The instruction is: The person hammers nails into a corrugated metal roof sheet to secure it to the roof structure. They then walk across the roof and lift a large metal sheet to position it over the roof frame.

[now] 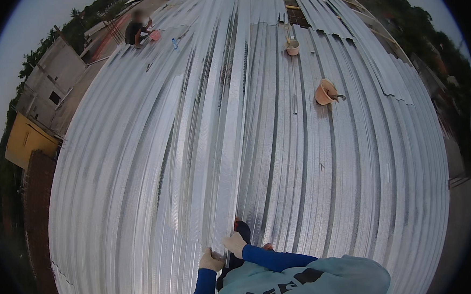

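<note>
A long ribbed metal decking sheet (215, 191) stretches away from me over other sheets. My left hand (210, 260), in a pale glove, is closed on the near end of this sheet. A little farther right, my right hand (234, 244), also in a pale glove, grips the sheet's right edge near the same end. The fingertips of both hands are partly hidden by the metal. One dark shoe (243, 230) shows just beyond my right hand, on the decking.
Ribbed decking (351, 194) spreads all around. To the right stands an orange bucket (324, 93) with a tool in it; farther off is a smaller pail (292, 48). A dark opening (297, 17) breaks the far decking. A person (135, 30) crouches far left near a blue bottle (174, 43).
</note>
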Demonstrator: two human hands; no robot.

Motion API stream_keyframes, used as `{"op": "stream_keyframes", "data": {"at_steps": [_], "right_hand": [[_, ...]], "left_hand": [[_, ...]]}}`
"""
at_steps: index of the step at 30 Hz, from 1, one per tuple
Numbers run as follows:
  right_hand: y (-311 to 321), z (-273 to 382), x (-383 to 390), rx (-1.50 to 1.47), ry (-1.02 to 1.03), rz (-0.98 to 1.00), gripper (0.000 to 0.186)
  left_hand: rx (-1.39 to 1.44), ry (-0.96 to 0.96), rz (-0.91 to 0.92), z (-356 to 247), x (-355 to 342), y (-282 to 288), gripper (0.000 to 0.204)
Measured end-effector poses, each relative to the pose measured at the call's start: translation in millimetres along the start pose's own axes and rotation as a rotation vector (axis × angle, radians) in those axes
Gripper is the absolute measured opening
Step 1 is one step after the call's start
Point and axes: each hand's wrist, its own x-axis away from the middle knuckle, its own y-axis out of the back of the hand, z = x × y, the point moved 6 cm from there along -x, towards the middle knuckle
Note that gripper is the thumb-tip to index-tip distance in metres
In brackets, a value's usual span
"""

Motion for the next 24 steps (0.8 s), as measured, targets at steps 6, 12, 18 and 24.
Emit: {"op": "stream_keyframes", "data": {"at_steps": [6, 12, 18, 24], "right_hand": [[84, 148, -8, -0.196, -0.466, 0.097, 0.021], [102, 157, -66, 0.260, -0.095, 0.212, 0.020], [126, 152, -127, 0.181, -0.148, 0.368, 0.036], [173, 161, -167, -0.137, -0.397, 0.263, 0.045]], "left_hand": [[0.267, 0.107, -0.027, 15, -34, 39, 0.073], [0.424, 0.146, 0.106, 40, -123, 5, 0.092], [0.681, 0.121, -0.046, 47, -195, -18, 0.043], [0.904, 0.161, -0.021, 17, -225, 6, 0.041]]}}
